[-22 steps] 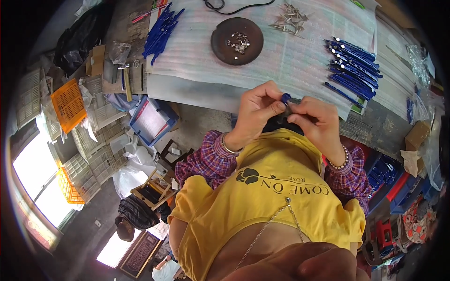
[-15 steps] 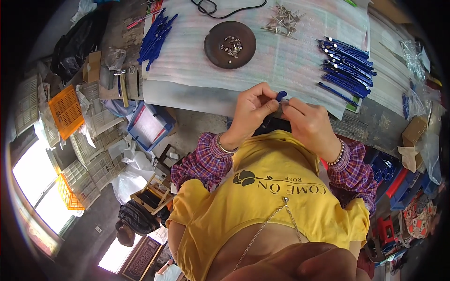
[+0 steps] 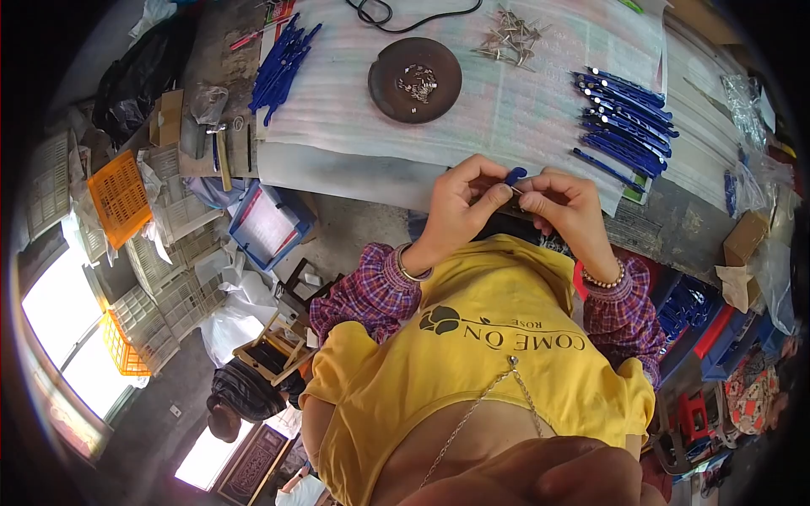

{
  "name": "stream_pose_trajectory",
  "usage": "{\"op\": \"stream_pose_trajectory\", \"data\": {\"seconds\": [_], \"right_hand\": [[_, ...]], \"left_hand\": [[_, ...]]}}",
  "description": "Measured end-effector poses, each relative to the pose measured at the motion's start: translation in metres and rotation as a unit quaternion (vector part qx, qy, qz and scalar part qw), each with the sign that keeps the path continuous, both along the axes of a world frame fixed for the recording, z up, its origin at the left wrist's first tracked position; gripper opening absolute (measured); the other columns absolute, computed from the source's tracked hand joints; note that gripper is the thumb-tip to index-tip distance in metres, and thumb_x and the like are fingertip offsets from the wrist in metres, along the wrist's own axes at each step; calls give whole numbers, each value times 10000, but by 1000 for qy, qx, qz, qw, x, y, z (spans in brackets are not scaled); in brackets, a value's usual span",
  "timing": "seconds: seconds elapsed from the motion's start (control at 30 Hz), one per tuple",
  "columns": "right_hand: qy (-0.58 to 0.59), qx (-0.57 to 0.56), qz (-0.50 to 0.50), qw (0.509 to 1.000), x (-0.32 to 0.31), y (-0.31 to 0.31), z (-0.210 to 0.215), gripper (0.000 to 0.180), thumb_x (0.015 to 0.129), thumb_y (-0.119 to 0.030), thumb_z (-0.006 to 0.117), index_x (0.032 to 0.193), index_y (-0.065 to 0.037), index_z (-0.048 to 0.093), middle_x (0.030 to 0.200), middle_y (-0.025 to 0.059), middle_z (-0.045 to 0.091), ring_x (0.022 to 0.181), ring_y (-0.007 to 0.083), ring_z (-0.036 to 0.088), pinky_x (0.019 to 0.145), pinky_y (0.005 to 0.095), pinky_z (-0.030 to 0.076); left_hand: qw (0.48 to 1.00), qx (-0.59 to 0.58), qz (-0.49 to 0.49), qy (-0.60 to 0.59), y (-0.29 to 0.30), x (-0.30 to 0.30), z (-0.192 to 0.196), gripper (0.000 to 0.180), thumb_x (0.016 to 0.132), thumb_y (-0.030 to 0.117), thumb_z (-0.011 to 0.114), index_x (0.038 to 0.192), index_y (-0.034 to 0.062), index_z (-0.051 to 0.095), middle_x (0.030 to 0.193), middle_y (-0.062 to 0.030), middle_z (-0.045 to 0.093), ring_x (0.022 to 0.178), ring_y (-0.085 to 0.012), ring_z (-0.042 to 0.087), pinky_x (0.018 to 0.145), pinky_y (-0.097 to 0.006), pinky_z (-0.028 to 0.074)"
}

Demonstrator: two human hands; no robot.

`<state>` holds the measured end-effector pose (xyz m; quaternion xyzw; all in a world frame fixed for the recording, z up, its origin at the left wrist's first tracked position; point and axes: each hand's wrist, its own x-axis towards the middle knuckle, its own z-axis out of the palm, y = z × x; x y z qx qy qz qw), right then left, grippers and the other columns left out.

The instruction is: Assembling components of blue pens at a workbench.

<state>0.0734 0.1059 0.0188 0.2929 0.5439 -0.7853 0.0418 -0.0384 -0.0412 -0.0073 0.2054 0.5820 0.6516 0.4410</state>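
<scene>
Just beyond the table's front edge, my left hand [image 3: 466,202] pinches a small curved blue plastic piece [image 3: 515,174] between thumb and fingers. Close against it, my right hand [image 3: 567,202] is closed, thumb to fingertip, on a thin metal piece [image 3: 517,190] whose kind is too small to tell. The fingertips hide much of where the two parts meet. A round brown dish [image 3: 384,93] farther up the table holds many tiny silver metal parts [image 3: 418,83]. Beyond it to the right lies a loose pile of metal pins [image 3: 510,38].
Long blue plastic pieces lie in a stack at the right [image 3: 624,118] and a bundle at the left [image 3: 283,67]. A black cord [image 3: 405,25] crosses the far side. A hammer [image 3: 221,156] rests at the left table corner. Below stands a blue bin [image 3: 270,223]. Another person [image 3: 249,392] is at lower left.
My right hand has turned and opened out from the left a little, showing the thin metal piece. Both hands and the blue piece have shifted slightly toward me.
</scene>
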Motion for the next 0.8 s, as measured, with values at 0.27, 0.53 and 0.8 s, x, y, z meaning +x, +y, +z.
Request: {"op": "stream_pose_trajectory", "data": {"seconds": [0.27, 0.53, 0.8], "right_hand": [[29, 54, -16, 998, 0, -5, -1, 95, 838, -67, 630, 896, 7, 642, 729, -31, 518, 556, 28, 487, 469, 168, 372], [38, 107, -86, 990, 0, -6, -7, 52, 808, -13, 616, 822, 18, 656, 705, -38, 469, 558, 22, 428, 476, 164, 306], [85, 260, -78, 959, -2, -7, -7, 71, 753, 14, 635, 816, 31, 665, 679, 11, 519, 610, 72, 468, 526, 205, 345]], "left_hand": [[1000, 8, 7, -13, 3, -1, 9, 172, 858, -34, 569, 1027, -44, 540, 953, -68, 608, 874, -100, 581, 772, -220, 476], [998, 4, 3, -62, 7, 5, 10, 269, 866, -19, 551, 1130, -36, 500, 960, -66, 603, 889, -104, 578, 792, -224, 466], [998, 11, -13, -68, 7, 5, 10, 384, 857, 28, 581, 1205, 11, 421, 917, -66, 607, 842, -86, 580, 766, -217, 464]]}}
